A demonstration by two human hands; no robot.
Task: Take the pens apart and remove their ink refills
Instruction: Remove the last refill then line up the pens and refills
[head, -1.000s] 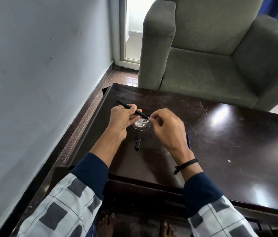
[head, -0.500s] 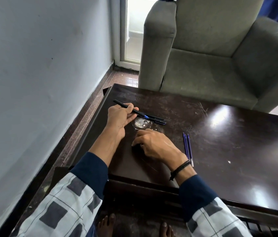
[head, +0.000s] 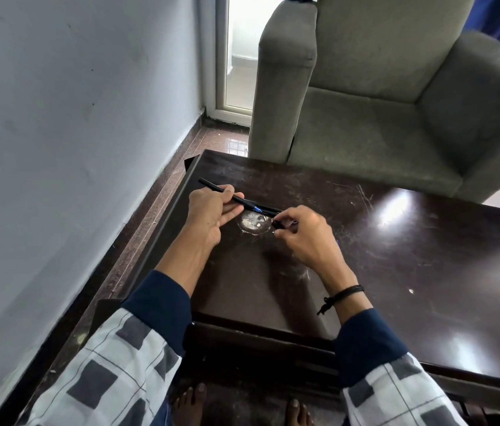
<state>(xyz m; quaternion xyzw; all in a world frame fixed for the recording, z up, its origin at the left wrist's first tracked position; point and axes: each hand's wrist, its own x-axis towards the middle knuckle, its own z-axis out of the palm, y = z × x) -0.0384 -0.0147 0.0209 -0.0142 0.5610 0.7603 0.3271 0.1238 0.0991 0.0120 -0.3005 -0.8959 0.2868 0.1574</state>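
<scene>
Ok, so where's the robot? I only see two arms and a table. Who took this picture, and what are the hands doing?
There is no robot here: a person works with bare hands. The picture comes from a camera worn on the person's head, looking down, so you see their own arms and even their bare toes at the bottom. The left hand grips a slim black plastic pen, with a bit of blue showing along it. The right hand pinches a short black piece by the pen's end; I cannot tell which part it is. Both hands are over a dark brown scratched wooden table. A small round clear dish sits on it under the pen. Behind stands a grey fabric armchair.
</scene>
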